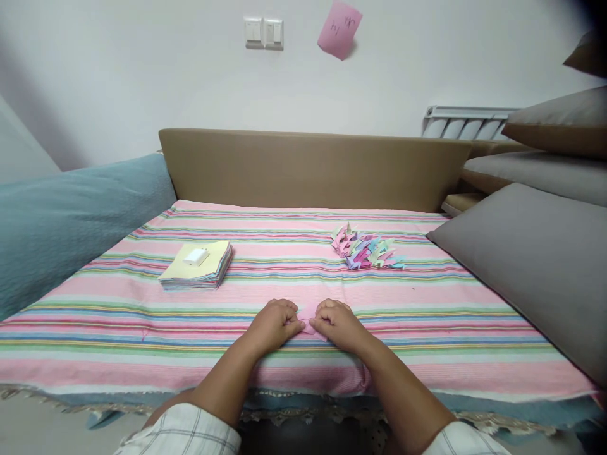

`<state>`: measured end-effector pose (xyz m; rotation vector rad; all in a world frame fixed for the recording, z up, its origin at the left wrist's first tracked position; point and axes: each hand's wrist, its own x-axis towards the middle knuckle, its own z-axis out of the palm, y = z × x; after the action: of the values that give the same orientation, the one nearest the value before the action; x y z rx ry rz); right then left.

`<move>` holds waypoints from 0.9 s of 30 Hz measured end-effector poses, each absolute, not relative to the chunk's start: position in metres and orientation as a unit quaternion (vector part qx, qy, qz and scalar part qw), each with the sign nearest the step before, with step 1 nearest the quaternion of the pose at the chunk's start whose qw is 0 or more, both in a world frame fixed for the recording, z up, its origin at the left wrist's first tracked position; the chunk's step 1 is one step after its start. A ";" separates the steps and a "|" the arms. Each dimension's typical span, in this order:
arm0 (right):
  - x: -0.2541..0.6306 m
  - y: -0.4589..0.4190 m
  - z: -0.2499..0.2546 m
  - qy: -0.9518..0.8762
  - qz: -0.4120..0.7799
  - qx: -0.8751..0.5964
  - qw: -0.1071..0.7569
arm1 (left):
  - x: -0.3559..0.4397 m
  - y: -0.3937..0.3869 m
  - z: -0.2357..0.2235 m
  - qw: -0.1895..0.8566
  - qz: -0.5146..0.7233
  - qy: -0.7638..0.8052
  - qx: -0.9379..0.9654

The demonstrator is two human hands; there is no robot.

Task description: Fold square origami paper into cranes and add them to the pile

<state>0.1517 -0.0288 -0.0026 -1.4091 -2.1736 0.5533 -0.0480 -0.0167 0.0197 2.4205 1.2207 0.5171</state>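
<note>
A small piece of pink folded paper (308, 327) lies on the striped cloth (303, 366) between my hands. My left hand (279, 321) pinches its left side, thumb and fingers pressed together. From the other side my right hand (337, 321) grips the paper, its thumb close to the left thumb. Part of the paper is hidden under the fingers. Farther back on the right is a pile of folded paper cranes (365, 248) in several colours. To the left stands a stack of square coloured paper (199, 265), yellow on top, with a white charger block (196, 256) resting on it.
A brown backrest (308, 167) closes off the far side, with a white wall behind it. Grey cushions (526, 272) pile up on the right, and a blue-covered armrest (85, 221) runs along the left. A pink note (339, 30) hangs beside light switches (263, 33).
</note>
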 end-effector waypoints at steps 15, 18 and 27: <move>0.145 -0.028 -0.003 -0.781 0.171 -0.555 0.232 | -0.045 -0.019 0.024 0.166 0.146 0.491 0.843; 0.144 -0.028 -0.003 -0.782 0.161 -0.558 0.225 | -0.043 -0.020 0.024 0.150 0.131 0.502 0.842; 0.143 -0.028 -0.005 -0.783 0.152 -0.558 0.227 | -0.039 -0.022 0.023 0.103 0.097 0.519 0.843</move>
<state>0.1427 -0.0284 -0.0051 -1.5378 -2.1583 0.4201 -0.0390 -0.0222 0.0233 2.4879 1.5309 0.2864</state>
